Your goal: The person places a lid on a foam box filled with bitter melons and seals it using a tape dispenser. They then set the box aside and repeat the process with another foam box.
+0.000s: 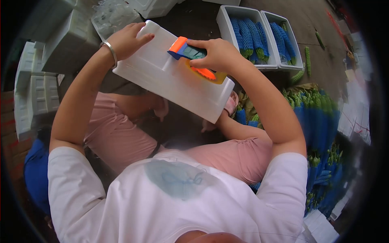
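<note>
A white foam box [174, 81] is tilted in front of me, above and between my knees. My left hand [126, 42], with a silver bracelet at the wrist, grips its far left edge, thumb lying along the face. In my right hand [219, 54] is an orange and blue tape dispenser [178, 47], its orange end close over the box's upper face. My thumb and fingers wrap its near side. Yellow tape [220, 77] shows under the hand, by the box's right end.
Two white foam boxes [227, 28] at the back right hold long green vegetables in blue netting [251, 34]. More netted bundles [320, 117] lie to my right. Foam boxes [67, 44] are stacked at left, near clear plastic bags [113, 16]. Loose green vegetables [308, 60] lie on the floor.
</note>
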`<state>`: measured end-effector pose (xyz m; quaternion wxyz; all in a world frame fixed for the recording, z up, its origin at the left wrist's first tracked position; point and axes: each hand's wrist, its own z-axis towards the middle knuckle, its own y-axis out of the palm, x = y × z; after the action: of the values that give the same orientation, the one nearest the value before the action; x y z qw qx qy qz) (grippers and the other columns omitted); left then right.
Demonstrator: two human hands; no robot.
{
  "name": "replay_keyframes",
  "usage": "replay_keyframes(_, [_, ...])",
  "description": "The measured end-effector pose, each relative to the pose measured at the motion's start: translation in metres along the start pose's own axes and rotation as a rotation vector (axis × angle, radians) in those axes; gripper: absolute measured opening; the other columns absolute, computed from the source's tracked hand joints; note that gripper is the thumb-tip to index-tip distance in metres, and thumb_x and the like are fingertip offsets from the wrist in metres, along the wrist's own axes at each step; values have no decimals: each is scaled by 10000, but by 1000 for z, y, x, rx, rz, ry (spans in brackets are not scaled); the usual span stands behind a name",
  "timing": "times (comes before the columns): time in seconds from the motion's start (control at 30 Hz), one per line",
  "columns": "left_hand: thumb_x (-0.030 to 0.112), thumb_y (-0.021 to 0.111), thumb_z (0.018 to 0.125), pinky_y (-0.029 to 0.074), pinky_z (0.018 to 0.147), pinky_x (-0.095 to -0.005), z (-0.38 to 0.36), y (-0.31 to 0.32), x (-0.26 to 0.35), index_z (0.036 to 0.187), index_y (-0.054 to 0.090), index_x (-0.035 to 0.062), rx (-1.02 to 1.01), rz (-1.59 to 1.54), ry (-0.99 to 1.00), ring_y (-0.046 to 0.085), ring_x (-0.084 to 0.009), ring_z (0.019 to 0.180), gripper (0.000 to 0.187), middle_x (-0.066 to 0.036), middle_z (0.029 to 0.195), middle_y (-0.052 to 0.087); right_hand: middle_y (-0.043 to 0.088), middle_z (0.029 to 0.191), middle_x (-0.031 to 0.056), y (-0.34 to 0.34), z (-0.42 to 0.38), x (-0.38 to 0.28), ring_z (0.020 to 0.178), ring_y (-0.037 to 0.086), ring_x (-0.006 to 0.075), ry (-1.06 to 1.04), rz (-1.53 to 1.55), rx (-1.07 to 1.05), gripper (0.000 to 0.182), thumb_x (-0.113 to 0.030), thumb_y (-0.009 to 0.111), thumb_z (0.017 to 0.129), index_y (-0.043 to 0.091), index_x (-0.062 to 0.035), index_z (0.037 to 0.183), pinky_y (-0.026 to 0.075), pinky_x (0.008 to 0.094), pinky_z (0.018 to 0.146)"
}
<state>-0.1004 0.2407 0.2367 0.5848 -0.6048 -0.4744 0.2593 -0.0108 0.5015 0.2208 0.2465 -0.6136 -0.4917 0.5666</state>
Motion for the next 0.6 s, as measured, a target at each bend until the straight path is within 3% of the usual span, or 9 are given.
replay_keyframes(0.07, [529,461,892,328,1050,-358,-8,22,-5,1408,299,50,-211,191,-241,403,-394,1252,722,-208,1456,278,675,949,125,14,31,-33,882,654,265,-25,-14,-29,643,-457,666,654,578,-243,1255,512,349,789])
replay_keyframes(0.13, [517,435,901,298,1067,-445,-6,80,-57,1443,241,124,-46,295,-321,326,-402,1308,697,-163,1500,204,685,874,58,36,59,-62,812,664,218,-55,-172,-6,519,-473,639,651,669,-196,1089,522,314,716])
replay_keyframes(0.17, [517,435,901,298,1067,-445,-11,87,-66,1443,241,124,-54,290,-339,326,-402,1308,697,-163,1500,204,685,874,58,42,74,-71,812,664,218,-70,-171,-20,519,-473,639,651,669,-196,1089,522,314,716])
replay_keyframes(0.23, [510,412,907,236,1062,-565,-18,104,-80,1458,215,212,-43,195,-492,234,-378,1362,657,-101,1529,139,687,881,40,49,103,-83,815,665,191,29,-189,-100,450,-455,645,643,693,-184,998,519,298,702])
replay_keyframes(0.27, [510,412,907,236,1062,-565,-18,121,-92,1458,215,212,-55,177,-506,234,-378,1362,657,-101,1529,139,687,881,40,53,111,-85,815,665,191,23,-199,-122,450,-455,645,643,693,-184,998,519,298,702])
replay_keyframes(0.33, [514,386,912,189,1034,-639,-14,152,-117,1460,199,264,123,242,-466,187,-349,1380,630,-58,1536,121,686,881,35,56,123,-87,812,664,186,21,-161,-108,430,-447,645,643,702,-177,973,520,295,702])
replay_keyframes(0.43, [514,375,916,168,1041,-633,-10,174,-121,1459,206,254,182,296,-490,179,-352,1374,625,-61,1529,134,687,912,63,39,104,-76,813,664,219,20,-120,-14,552,-431,631,640,651,-172,1128,525,324,733])
replay_keyframes(0.47, [514,375,916,168,1041,-633,-10,181,-123,1459,206,254,166,278,-487,179,-352,1374,625,-61,1529,134,685,862,127,31,90,-69,766,672,257,-31,-79,33,665,-484,642,639,597,-184,1232,526,325,756])
replay_keyframes(0.6, [526,367,913,166,1031,-636,-10,184,-127,1459,202,268,243,309,-460,177,-334,1372,626,-51,1525,147,627,837,130,18,6,-20,727,633,292,9,-214,-49,643,-442,665,662,555,-256,1268,508,391,707])
